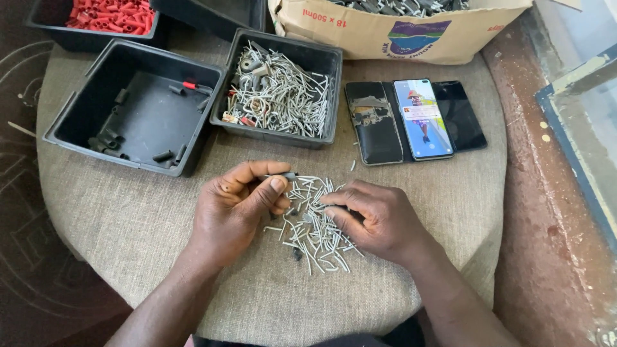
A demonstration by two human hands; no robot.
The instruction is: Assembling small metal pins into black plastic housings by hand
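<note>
Nearest the camera, two bare forearms enter from 6 o'clock and meet over a round, fabric-covered table [128,218]. The left hand [241,205] is closed in a pinch — thumb and forefinger grip a small dark sleeve [290,175] with a thin metal pin protruding toward 3 o'clock. Just right of it lies a loose pile of bent metal pins [315,225], scattered on the fabric between both hands. The right hand [373,218] rests on the pile's 3 o'clock edge, fingers curled down onto the pins; whether it grips one cannot be determined. At 10 o'clock from the hands sits a black tray [138,106] holding a few dark sleeves and one red piece. Behind it, at 11 o'clock, a second tray of red plugs [109,16]. At 12 o'clock, a black bin [279,90] heaped with metal pins. At 1 o'clock, a smartphone [421,119] lies in an open wallet case — screen lit. A cardboard box [398,29] stands behind it.
</note>
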